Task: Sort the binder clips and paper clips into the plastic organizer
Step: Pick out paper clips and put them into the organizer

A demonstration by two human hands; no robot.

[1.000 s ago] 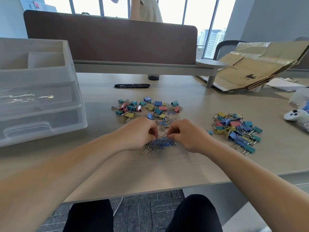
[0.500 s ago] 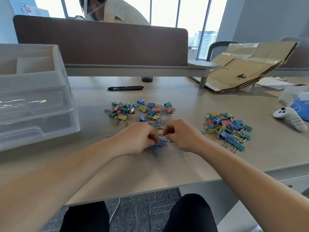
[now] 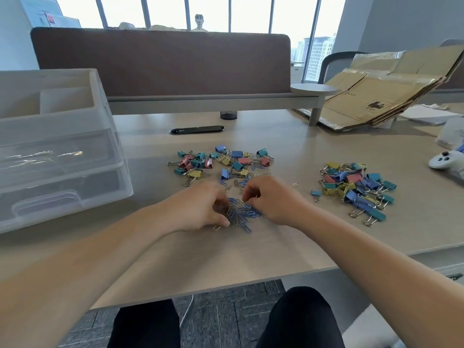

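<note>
Both hands are low over the surface (image 3: 251, 249), close together. The left hand (image 3: 200, 207) and the right hand (image 3: 271, 199) curl their fingers into a pile of blue and silver paper clips (image 3: 244, 214) that lies between them. Just beyond the hands lie mixed-colour binder clips (image 3: 221, 162), with loose clips scattered at the near edge. A second heap (image 3: 356, 189) of larger ones sits well right of the right hand. The translucent plastic organizer (image 3: 57, 146) stands left of the left hand, apart from it. A white controller (image 3: 443, 160) lies far right.
</note>
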